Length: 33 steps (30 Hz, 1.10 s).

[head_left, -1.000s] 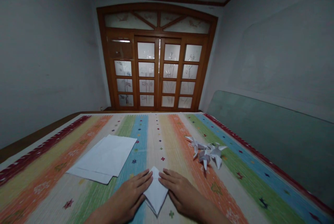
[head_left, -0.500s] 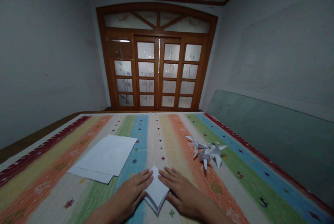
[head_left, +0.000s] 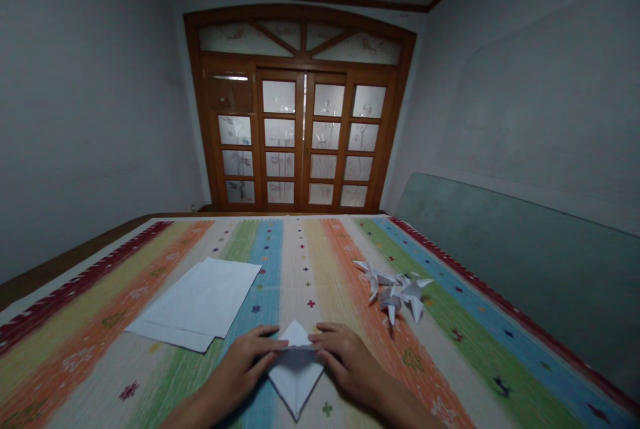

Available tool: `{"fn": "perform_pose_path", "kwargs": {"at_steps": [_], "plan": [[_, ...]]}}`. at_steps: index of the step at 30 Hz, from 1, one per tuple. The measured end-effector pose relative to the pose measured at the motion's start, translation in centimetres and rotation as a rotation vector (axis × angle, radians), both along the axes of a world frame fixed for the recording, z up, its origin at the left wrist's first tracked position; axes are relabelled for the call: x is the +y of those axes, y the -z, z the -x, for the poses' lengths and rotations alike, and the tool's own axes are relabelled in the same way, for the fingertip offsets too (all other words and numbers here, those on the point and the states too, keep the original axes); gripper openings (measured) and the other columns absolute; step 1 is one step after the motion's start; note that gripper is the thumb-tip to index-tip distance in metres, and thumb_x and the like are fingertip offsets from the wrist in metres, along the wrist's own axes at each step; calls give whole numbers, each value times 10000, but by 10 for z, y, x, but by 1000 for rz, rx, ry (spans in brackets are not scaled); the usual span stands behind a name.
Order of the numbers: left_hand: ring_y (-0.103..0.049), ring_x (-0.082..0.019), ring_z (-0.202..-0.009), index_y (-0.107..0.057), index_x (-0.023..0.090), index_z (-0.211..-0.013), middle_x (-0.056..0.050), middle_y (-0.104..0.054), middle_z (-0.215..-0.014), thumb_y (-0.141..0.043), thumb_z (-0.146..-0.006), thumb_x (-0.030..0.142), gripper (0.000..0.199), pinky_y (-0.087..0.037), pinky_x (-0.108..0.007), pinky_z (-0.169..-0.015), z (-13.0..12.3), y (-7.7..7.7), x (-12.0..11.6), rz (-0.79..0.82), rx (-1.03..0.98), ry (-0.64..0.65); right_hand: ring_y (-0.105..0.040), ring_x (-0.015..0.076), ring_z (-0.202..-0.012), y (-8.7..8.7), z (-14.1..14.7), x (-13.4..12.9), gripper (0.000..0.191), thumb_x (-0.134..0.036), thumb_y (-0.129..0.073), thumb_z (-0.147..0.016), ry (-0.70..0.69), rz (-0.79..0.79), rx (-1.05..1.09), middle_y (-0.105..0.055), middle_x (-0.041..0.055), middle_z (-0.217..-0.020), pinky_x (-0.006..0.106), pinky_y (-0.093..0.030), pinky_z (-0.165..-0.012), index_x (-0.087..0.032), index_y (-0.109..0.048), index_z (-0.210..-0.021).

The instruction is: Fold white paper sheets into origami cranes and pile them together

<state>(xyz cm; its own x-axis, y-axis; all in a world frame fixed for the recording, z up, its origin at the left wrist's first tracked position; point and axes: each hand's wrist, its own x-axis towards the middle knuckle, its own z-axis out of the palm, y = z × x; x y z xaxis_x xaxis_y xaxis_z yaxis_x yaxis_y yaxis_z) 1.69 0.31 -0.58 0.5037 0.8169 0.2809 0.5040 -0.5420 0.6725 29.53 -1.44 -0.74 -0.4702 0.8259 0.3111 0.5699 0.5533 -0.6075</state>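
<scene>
A white piece of paper (head_left: 296, 376), folded into a diamond, lies at the near middle of the table with one point towards me. A horizontal fold edge crosses its upper part, and a small triangle shows beyond that. My left hand (head_left: 250, 359) grips its left side by the fold, thumb and fingers close together. On the right side my right hand (head_left: 345, 352) does the same, with its fingertips at the other end of the fold. Part of each side edge is hidden under the fingers.
Several white paper sheets (head_left: 200, 302) lie in a loose stack to the left. Folded white paper figures (head_left: 395, 290) sit in a cluster to the right. A striped, colourful cloth (head_left: 320, 256) covers the table; a pale green panel (head_left: 525, 262) stands along its right side.
The hands have gone from lying flat on the paper's upper edges to gripping its sides. A horizontal fold edge now shows, and the near part of the diamond looks wider and more open.
</scene>
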Motion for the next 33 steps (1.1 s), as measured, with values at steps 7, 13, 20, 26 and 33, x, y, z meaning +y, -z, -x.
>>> {"fn": "perform_pose_path", "kwargs": {"at_steps": [7, 13, 20, 26, 33], "plan": [[-754, -288, -917, -843, 280, -1044, -65, -833, -973, -632, -874, 313, 274, -576, -364, -863, -11, -17, -6, 105, -159, -180, -727, 256, -907, -3, 5, 2, 199, -234, -627, -927, 146, 4, 139, -788, 117, -938, 362, -556, -826, -188, -809, -859], [-756, -281, -838, -829, 228, -1060, -59, -832, -921, -628, -859, 347, 308, -562, -330, -791, -18, -11, -7, 163, -215, -234, -726, 249, -819, 3, 10, 4, 191, -267, -618, -902, 251, 100, 274, -781, 104, -891, 327, -541, -743, -176, -782, -936], [-704, -254, -746, -800, 191, -1027, -57, -767, -814, -622, -821, 363, 322, -532, -310, -688, -22, -5, -5, 143, -275, -294, -655, 191, -666, 3, 13, 4, 32, -228, -591, -870, 252, 145, 341, -675, 10, -712, 255, -453, -617, -198, -582, -863], [-638, -228, -667, -793, 180, -967, -25, -646, -726, -625, -800, 343, 288, -484, -297, -635, -24, -1, -4, 64, -287, -322, -597, 178, -620, 4, 18, 1, 53, -215, -552, -867, 271, 109, 316, -612, -3, -694, 247, -403, -578, -216, -513, -831], [-644, -240, -704, -775, 174, -990, -38, -660, -764, -627, -804, 330, 284, -477, -303, -652, -29, 3, -7, 86, -309, -290, -582, 176, -641, 8, 25, -4, 70, -169, -505, -882, 290, 14, 277, -611, 13, -733, 255, -398, -605, -201, -554, -841]]}}
